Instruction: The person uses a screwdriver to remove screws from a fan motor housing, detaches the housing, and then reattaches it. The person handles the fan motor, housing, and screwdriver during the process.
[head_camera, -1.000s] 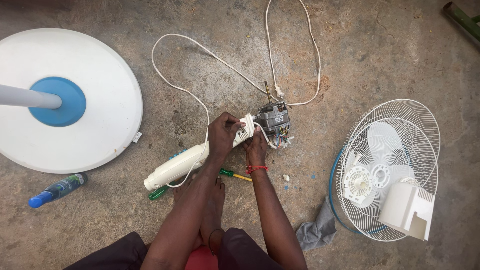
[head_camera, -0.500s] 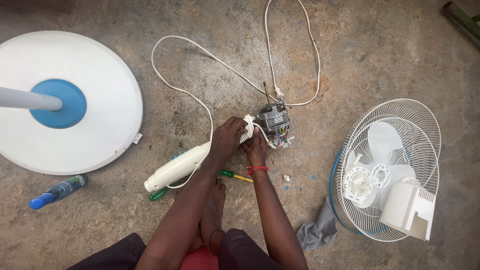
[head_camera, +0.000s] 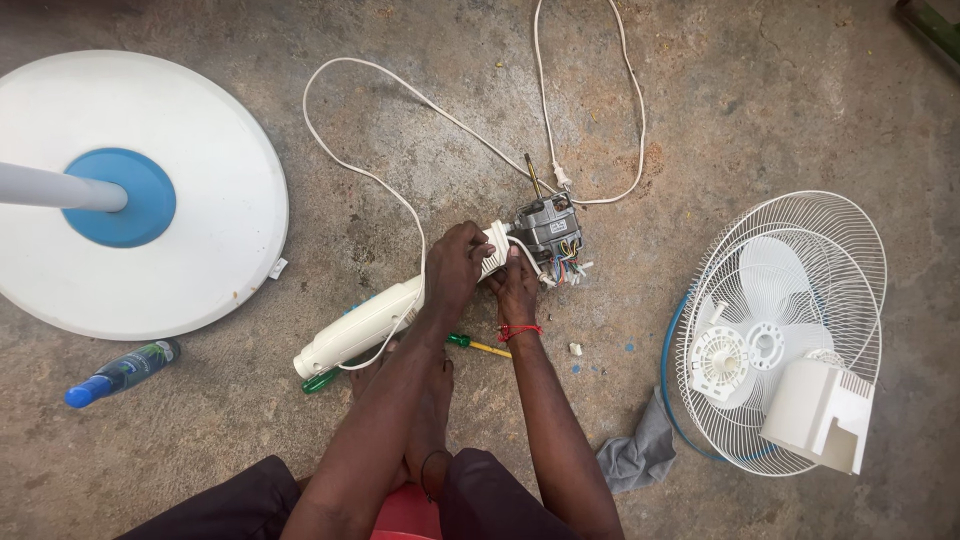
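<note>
A white fan neck housing (head_camera: 362, 328) lies on the concrete floor, joined to a bare grey fan motor (head_camera: 549, 226) with coloured wires. My left hand (head_camera: 455, 270) grips the upper end of the white housing beside the motor. My right hand (head_camera: 517, 290), a red band on its wrist, rests just below the motor with its fingers at the wires; what it pinches is hidden. A white power cord (head_camera: 420, 100) loops away from the motor. A yellow and green screwdriver (head_camera: 478, 346) lies under my forearms.
A round white fan base (head_camera: 210, 200) with a blue centre and grey pole sits at left. A blue bottle (head_camera: 120, 372) lies below it. At right, a white fan grille (head_camera: 800, 300) holds blades and a white motor cover (head_camera: 820, 412); a grey cloth (head_camera: 640, 452) lies beside.
My left hand has slid slightly along the white housing toward the motor. Otherwise both hands stay at the motor joint.
</note>
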